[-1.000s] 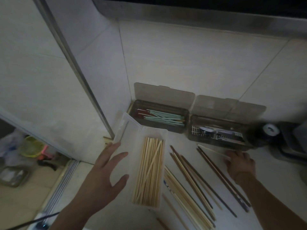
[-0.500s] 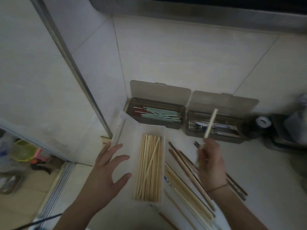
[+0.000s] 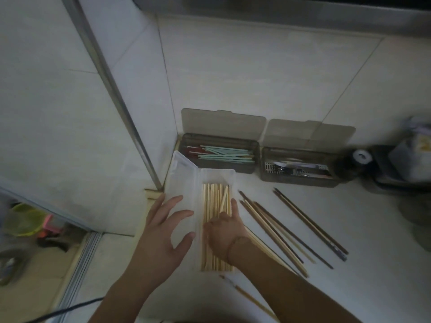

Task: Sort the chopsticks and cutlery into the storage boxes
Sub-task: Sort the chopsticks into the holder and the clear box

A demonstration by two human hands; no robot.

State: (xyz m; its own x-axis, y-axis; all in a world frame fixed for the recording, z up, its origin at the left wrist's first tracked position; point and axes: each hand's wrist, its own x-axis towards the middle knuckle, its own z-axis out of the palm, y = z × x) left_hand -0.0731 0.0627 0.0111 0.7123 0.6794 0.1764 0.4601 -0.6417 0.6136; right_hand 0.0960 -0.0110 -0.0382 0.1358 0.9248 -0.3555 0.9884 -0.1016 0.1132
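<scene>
A clear plastic box [image 3: 218,174] lies open on the pale counter, filled with several light wooden chopsticks [image 3: 210,201]. My left hand [image 3: 163,234] rests flat on its opened lid [image 3: 184,178], fingers spread. My right hand [image 3: 224,231] is over the box and pinches one light chopstick [image 3: 224,198], which lies slanted across the others. To the right of the box, several brown and dark chopsticks [image 3: 307,220] lie loose. At the wall stand a grey box [image 3: 219,168] holding green and red chopsticks and a second grey box [image 3: 300,181] holding metal cutlery.
One thin chopstick [image 3: 247,297] lies near the counter's front edge. A dark object with a white roll [image 3: 361,157] sits at the far right. A metal door frame [image 3: 116,94] runs down the left; a black cable [image 3: 70,308] crosses the lower left.
My right hand picked a light chopstick from the loose pile, lifted it upright, then brought it left and down into the clear box. My left hand stayed on the lid.
</scene>
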